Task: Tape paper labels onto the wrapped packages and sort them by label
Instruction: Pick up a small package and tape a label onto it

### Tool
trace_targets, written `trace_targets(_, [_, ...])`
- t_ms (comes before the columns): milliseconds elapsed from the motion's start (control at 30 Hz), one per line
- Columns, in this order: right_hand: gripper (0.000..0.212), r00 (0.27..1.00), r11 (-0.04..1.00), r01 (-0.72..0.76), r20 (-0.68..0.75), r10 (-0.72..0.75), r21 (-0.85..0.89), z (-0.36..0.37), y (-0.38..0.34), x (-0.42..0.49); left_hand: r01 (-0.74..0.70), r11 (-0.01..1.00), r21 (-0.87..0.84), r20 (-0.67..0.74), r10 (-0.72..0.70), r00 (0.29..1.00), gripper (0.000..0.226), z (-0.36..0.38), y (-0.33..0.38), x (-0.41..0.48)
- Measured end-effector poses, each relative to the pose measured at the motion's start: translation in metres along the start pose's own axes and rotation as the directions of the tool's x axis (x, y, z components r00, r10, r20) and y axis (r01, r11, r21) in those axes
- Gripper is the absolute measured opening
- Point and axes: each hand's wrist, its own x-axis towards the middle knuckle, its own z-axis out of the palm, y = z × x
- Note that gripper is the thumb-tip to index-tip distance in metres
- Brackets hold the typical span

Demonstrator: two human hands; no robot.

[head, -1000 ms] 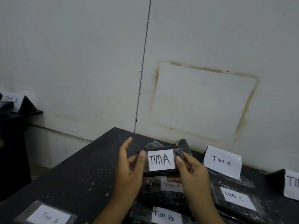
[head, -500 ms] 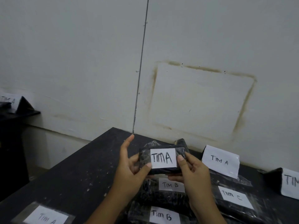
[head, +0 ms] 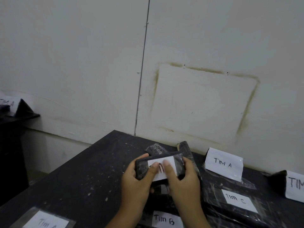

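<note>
Black plastic wrap covered the held package (head: 141, 168), lower middle of the frame, raised above the other packages on the counter (head: 79, 181).

Left hand (head: 134, 183): grip curled round the package's left end, fingers over the top edge, thumb pressed flat on the paper label (head: 170, 159). Right hand (head: 185, 185): grip curled round the right end, thumb also on the label, just beside the left thumb. Both thumbs hid most of the writing (only a few dark strokes showed between them).

Bottom centre, under the wrists: the Tim B package (head: 166, 219) lay flat. Another label showed between the hands and could not be read.

Lower right: the Tim C package (head: 238, 201) lay flat in glossy wrap. Behind it, the TIM A card (head: 223, 163) stood upright close to the wall (head: 82, 63).

Right edge: a second standing card (head: 296, 185) read "TIM", the rest cut off by the frame.

Bottom left corner: the Tim A piece (head: 47, 221) lay flat in its wrap, partly out of frame.

Just behind the held package, a dark bundle (head: 185, 147) lay by the wall.

Far left: a separate dark shelf (head: 24, 116) carried a blurred white card (head: 9, 102).

The counter was dark, flecked with pale specks.
</note>
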Motion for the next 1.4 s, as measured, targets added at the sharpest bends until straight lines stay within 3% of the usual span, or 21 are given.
trace_targets(100, [0.057,0.997,0.996,0.041,-0.068,-0.047,-0.08,0.003,-0.003,-0.005,-0.045,0.999,0.002,-0.046,0.045,0.998,0.022,0.004,-0.004,-0.006])
trace_targets(233, [0.045,0.993,0.997,0.024,-0.115,-0.032,-0.075,-0.002,-0.001,0.0,-0.066,0.998,0.019,-0.018,0.066,0.998,0.021,0.004,0.001,-0.008])
trace_targets(333, [0.028,0.997,0.999,0.01,-0.071,-0.008,0.033,-0.007,-0.005,0.005,-0.029,1.0,0.009,0.052,0.028,0.998,0.022,0.0,0.007,-0.004])
trace_targets(467, [0.038,0.999,0.997,0.003,-0.036,-0.001,0.072,-0.012,-0.007,0.01,0.043,0.998,-0.052,0.144,-0.036,0.989,0.022,-0.006,0.016,0.004])
trace_targets(700, [0.022,1.0,0.996,0.014,0.006,-0.015,0.09,-0.003,-0.008,0.004,0.081,0.995,-0.063,0.142,-0.072,0.987,0.023,-0.02,0.021,0.018])
trace_targets(833, [0.025,0.997,0.997,0.005,0.074,0.0,-0.071,0.008,-0.007,0.002,0.06,0.998,0.03,0.075,-0.063,0.995,0.024,-0.034,0.021,0.033])
trace_targets(1000, [0.012,0.985,0.949,0.059,0.172,-0.005,-0.309,0.033,-0.011,0.007,0.063,0.996,0.06,-0.136,-0.055,0.989,0.012,-0.062,0.015,0.053])
trace_targets(1033, [0.021,0.982,0.931,0.084,0.187,-0.018,-0.354,0.039,-0.011,0.009,0.056,0.996,0.066,-0.168,-0.045,0.985,0.013,-0.066,0.013,0.057])
trace_targets(1200, [0.028,0.949,0.766,0.272,0.296,-0.112,-0.582,0.067,-0.015,0.015,0.04,0.977,0.212,-0.288,0.023,0.957,0.015,-0.083,0.009,0.07])
trace_targets(1400, [0.05,0.855,0.614,0.397,0.518,0.021,-0.682,0.1,-0.012,0.013,0.219,0.819,0.531,-0.38,0.0,0.925,0.026,-0.111,0.009,0.078])
